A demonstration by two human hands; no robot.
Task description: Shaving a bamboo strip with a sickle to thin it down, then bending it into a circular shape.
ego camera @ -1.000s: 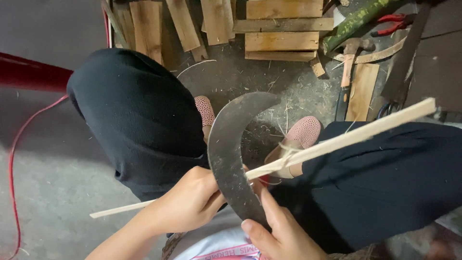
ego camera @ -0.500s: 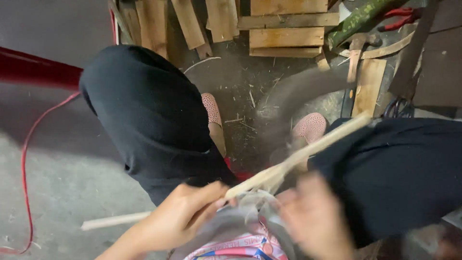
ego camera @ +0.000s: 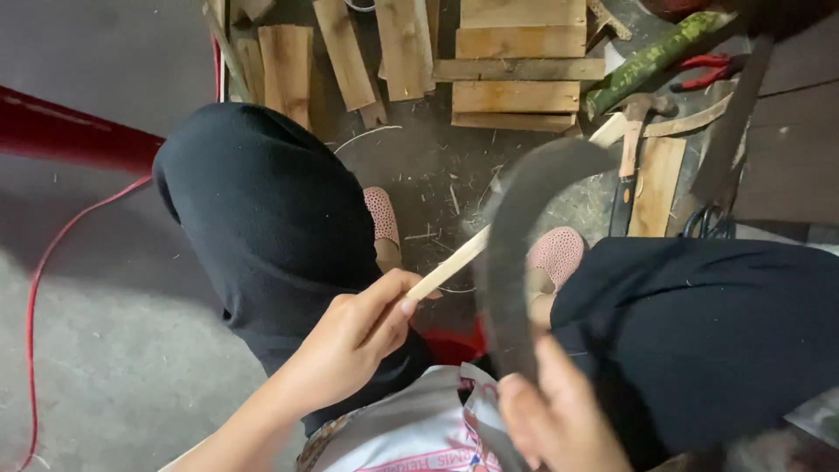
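My left hand (ego camera: 350,336) grips the near end of a thin pale bamboo strip (ego camera: 450,267) that runs up and to the right between my knees. My right hand (ego camera: 555,415) holds the handle end of a dark curved sickle-like blade (ego camera: 516,236), which arcs up in front of me and crosses the strip. Beyond the blade the strip's far part is hidden or blurred. Both knees in black trousers frame the hands, and my feet in pink shoes (ego camera: 559,258) rest on the ground below.
Several wooden planks (ego camera: 516,65) lie at the top. A green bamboo piece (ego camera: 651,61), red-handled pliers (ego camera: 708,70), a hammer (ego camera: 629,149) and a board lie at upper right. A red cable (ego camera: 39,271) and a red bar (ego camera: 61,131) are at left on the concrete.
The strip has been drawn back toward me through the blade, so less of it sticks out to the left. The blade has swung upward and to the right. The view shifted slightly.
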